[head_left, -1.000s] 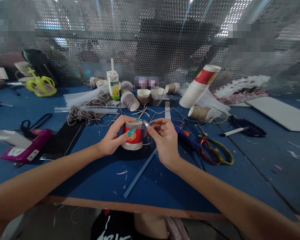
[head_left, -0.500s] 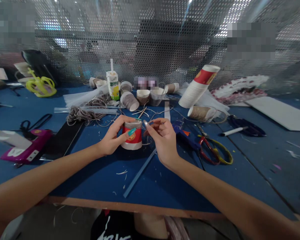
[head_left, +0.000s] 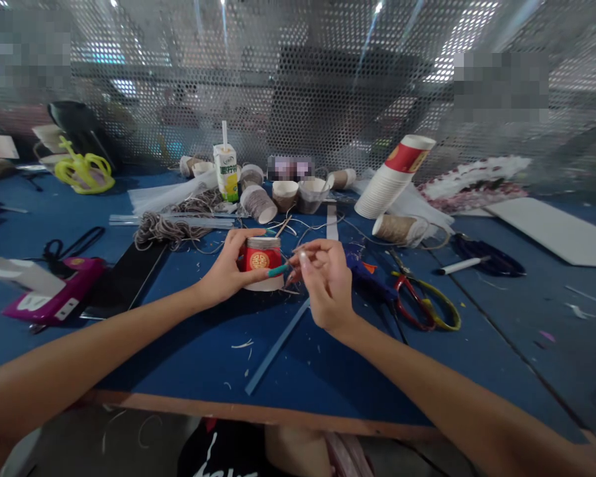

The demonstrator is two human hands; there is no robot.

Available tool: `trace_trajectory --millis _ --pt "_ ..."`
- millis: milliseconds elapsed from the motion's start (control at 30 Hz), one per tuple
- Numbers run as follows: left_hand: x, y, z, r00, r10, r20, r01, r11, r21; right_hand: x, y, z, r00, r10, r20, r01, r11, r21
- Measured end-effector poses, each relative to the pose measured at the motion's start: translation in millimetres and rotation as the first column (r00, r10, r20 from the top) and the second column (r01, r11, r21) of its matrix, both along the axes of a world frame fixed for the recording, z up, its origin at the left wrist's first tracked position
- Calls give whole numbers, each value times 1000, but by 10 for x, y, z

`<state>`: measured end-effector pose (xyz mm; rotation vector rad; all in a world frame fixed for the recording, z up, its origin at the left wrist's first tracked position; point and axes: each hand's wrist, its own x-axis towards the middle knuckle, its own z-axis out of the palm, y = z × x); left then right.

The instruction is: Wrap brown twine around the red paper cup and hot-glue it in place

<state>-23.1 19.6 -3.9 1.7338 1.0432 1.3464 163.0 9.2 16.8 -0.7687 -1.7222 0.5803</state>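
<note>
My left hand (head_left: 226, 273) is wrapped round a small red paper cup (head_left: 261, 260) that stands upside down on the blue table (head_left: 189, 351), its upper band wound with brown twine. My right hand (head_left: 326, 281) is beside the cup on its right, fingers pinched on a thin strand of twine (head_left: 294, 254) that leads to the cup. A bundle of loose twine (head_left: 165, 225) lies behind and to the left.
Several twine-wrapped cups (head_left: 259, 202) and a drink carton (head_left: 226, 172) stand behind. A stack of paper cups (head_left: 392, 179) leans at the right. Scissors (head_left: 427, 301), a blue glue gun (head_left: 365, 275), a glue stick (head_left: 277, 348) and a pink box (head_left: 54, 298) lie around. Perforated screen at the back.
The left hand has turned the cup so its gold emblem faces me. The right hand has closed in on the cup's side, pinching the twine tighter.
</note>
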Motion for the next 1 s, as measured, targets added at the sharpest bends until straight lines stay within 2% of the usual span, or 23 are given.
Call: trace_trajectory --millis 33,67,100,133,167,200,233,267,300,367,400,467,500,533,567,600,633,667,733,867,1000 --pt "-2 6 3 999 -38 22 39 998 -41 39 6 36 989 -17 149 -10 983 181" --pt "-4 10 8 995 -87 51 90 993 -81 84 20 83 953 -66 296 -53 925 377" --pt "-7 11 12 988 -128 83 136 984 -111 134 42 139 899 -137 416 -140 810 569" --pt "-9 11 15 983 -147 113 161 980 -121 187 68 200 847 -216 486 -238 662 710" --pt "-11 11 15 980 -142 138 158 981 -111 243 96 261 821 -276 499 -327 489 809" --pt "-13 11 12 981 -113 155 127 989 -82 300 123 317 811 -324 488 -379 344 859" --pt "-16 12 8 984 -68 167 75 996 -38 355 147 366 799 -369 474 -398 266 878" --pt "-19 15 1 984 -20 176 18 1000 9 409 165 405 799 -401 448 -378 244 893" --pt "-22 19 -6 983 19 181 -29 998 54 462 176 433 804 -429 412 -317 278 907" --pt "-25 25 -16 982 49 181 -71 990 118 568 176 457 776 -500 385 -183 406 895" --pt "-24 26 -18 983 42 176 -67 989 135 626 168 457 732 -556 394 -98 487 868" --pt "-16 23 -14 985 5 170 -27 991 128 765 148 441 587 -656 474 92 636 766" --pt "-11 20 -9 984 -17 176 -2 994 105 846 142 429 501 -670 548 207 708 675" --pt "-5 19 -2 981 -36 193 22 997 74 931 141 419 412 -653 636 320 757 570" --pt "-1 18 4 974 -49 221 42 998 38 1016 145 412 322 -599 734 435 782 447" --pt "2 20 9 965 -52 256 53 999 1 1092 154 410 252 -482 839 518 800 303" --pt "3 25 13 954 -47 295 59 998 -33 1153 165 414 215 -312 926 549 822 149" --pt "2 31 15 942 -38 334 63 996 -64 1191 176 423 187 -191 964 565 823 53" --pt "-1 45 18 911 -22 412 78 990 -120 1193 189 445 118 -87 989 599 801 -2" --pt "-12 56 35 832 -55 552 224 944 -244 975 152 449 25 -125 992 630 772 81" --pt "-38 46 64 763 -108 637 387 866 -317 774 87 398 -70 -293 954 602 750 274"
